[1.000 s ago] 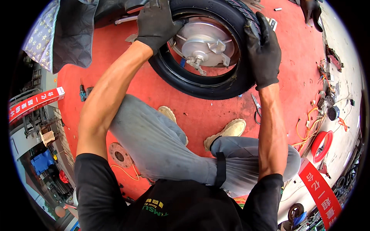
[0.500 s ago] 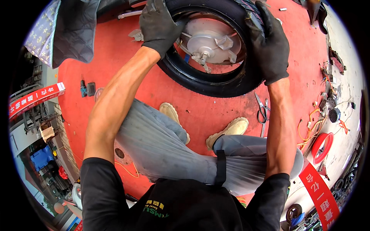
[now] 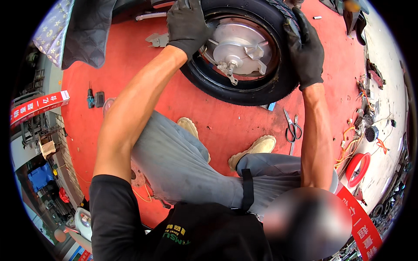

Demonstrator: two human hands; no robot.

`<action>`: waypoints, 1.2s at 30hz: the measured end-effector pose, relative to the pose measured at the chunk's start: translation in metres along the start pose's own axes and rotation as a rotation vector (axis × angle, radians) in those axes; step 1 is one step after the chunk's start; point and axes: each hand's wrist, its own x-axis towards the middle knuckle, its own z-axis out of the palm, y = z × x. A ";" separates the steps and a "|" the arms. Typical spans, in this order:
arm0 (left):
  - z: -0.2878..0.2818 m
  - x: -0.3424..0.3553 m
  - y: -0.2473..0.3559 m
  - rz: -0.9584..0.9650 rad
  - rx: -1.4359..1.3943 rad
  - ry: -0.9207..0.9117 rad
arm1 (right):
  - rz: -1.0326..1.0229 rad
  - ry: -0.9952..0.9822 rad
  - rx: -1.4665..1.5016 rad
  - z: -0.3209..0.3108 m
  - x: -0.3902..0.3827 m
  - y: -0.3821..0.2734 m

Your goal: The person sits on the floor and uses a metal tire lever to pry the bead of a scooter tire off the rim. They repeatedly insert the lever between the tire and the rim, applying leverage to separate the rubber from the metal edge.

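Note:
A black tyre lies on its side in front of my feet, around a wheel with a silver hub and a projecting axle. My left hand, in a black glove, presses on the tyre's left side, its thumb reaching toward the inner edge. On the right side, my gloved right hand grips the tyre, fingers along the tread. Both hands are closed on it. The wheel's dark rim shows inside the tyre's near edge. What lies beneath the tyre is mostly hidden.
Scissors lie on the red floor mat by my right shoe. A teal power drill rests at the left. A metal bracket sits beside my left hand. Orange cables and a red ring are at right.
The tyre has come down flatter around the wheel, and the red gap seen between hub and tyre has closed up. Both hands moved with it. A blue object now shows under its near right edge.

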 end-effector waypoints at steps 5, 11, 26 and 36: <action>-0.006 0.007 -0.004 0.015 0.045 -0.076 | -0.012 0.062 0.019 0.007 0.009 0.013; 0.000 0.010 -0.023 0.180 0.126 -0.152 | 0.018 0.045 0.004 0.009 0.004 0.024; -0.018 0.038 0.007 0.210 0.099 -0.266 | 0.233 0.120 0.099 0.018 -0.038 0.063; -0.007 0.015 -0.006 0.187 -0.088 0.004 | 0.350 0.124 0.102 0.022 -0.057 0.051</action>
